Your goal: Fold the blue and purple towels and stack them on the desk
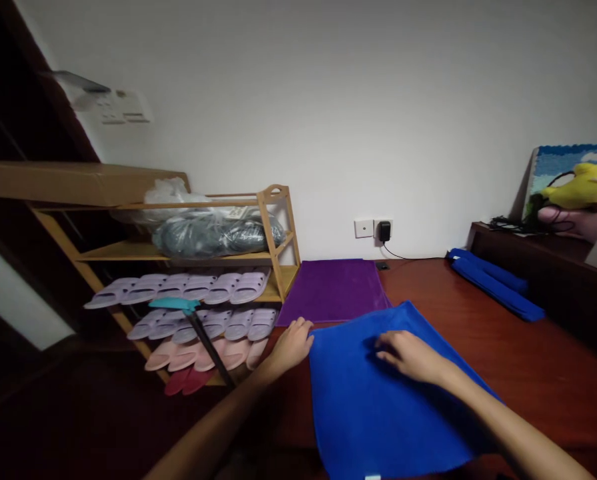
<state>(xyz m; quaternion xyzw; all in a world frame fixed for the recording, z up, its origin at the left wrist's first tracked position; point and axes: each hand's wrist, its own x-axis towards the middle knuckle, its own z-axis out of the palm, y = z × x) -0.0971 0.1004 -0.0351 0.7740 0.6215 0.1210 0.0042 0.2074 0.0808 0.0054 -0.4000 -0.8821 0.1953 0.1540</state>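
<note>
A blue cloth (378, 413) lies spread on the reddish-brown wooden tabletop, its near edge with a small white tag hanging toward me. At the cloth's far left corner is my left hand (293, 345), fingers bent and closed on that corner. My right hand (409, 355) is over the cloth's upper middle, palm down, with loosely curled fingers and the thumb apart; nothing shows in it, and its shadow falls on the cloth. Just beyond, a purple cloth (336, 290) lies flat, its near edge meeting the blue one.
Folded blue cloths (498, 287) lie at the right by a dark raised ledge (538, 260). A black plug (384, 231) with a cord sits in the wall socket. On the left, a wooden rack (273, 253) holds slippers (248, 287) and plastic-wrapped bundles (203, 233); a turquoise-topped pole (206, 340) stands before it.
</note>
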